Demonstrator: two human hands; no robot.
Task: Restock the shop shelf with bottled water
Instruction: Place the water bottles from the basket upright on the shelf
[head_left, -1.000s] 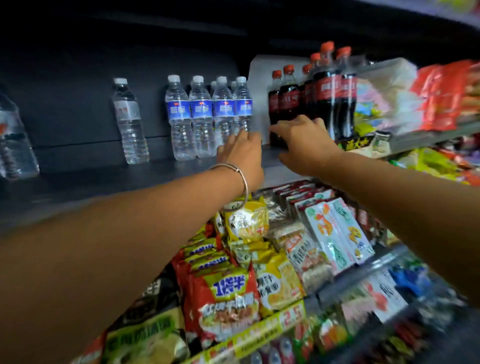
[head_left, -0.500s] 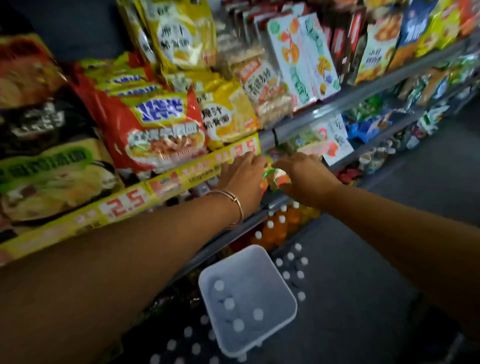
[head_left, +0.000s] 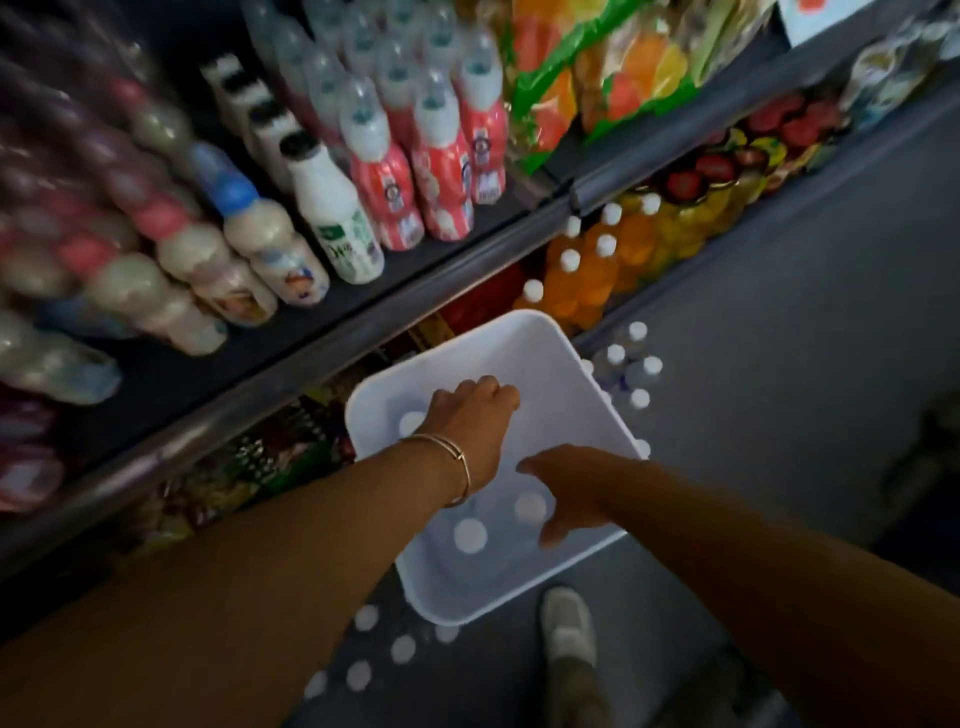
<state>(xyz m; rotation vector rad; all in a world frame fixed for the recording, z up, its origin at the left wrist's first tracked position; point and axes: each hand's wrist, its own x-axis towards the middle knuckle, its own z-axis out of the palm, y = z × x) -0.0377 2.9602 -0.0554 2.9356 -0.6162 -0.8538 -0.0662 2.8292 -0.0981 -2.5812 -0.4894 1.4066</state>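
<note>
A white plastic tub (head_left: 574, 415) stands on the floor below the shelves, with several water bottles upright in it; only their white caps (head_left: 470, 535) show. My left hand (head_left: 475, 421), a bangle on its wrist, reaches down into the far part of the tub with its fingers curled under; what they close on is hidden. My right hand (head_left: 566, 493) hovers over the near right side with thumb and fingers spread around one cap (head_left: 530, 506).
More capped water bottles stand on the floor right of the tub (head_left: 628, 364) and in front of it (head_left: 374, 649). A shelf edge (head_left: 415, 291) runs above, holding milk drinks (head_left: 337, 218) and red bottles (head_left: 441, 171). Orange drinks (head_left: 587, 270) fill the bottom shelf. My shoe (head_left: 569, 623) is beside the tub.
The view swung down from the top shelf, past the snack shelves, to the floor. Both hands dropped from the shelf edge into the white tub.
</note>
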